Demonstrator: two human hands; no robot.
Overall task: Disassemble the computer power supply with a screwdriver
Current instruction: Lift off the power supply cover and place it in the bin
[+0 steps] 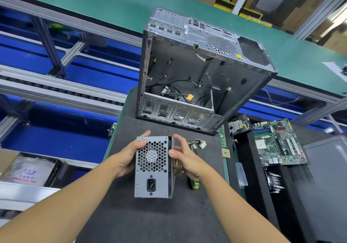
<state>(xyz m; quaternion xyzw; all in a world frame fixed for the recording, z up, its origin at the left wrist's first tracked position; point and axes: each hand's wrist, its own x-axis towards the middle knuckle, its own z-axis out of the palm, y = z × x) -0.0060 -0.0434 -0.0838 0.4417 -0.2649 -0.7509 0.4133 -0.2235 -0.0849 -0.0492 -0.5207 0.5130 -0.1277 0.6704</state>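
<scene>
PSU [153, 167] stands on end on the desk [150, 220], near the open case [197, 73]. L hand [127, 158] grasps its left edge. R hand [185, 160] has thumb on the right edge, fingers loose; real grip or not, can't tell. Risks: a one-sided hold lets it tip, or the screwdriver [193, 183] under the R wrist gets knocked away.

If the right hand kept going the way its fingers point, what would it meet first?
Probably the power supply, on its right side wall; the right hand looks almost against it, though depth is unclear.
</scene>
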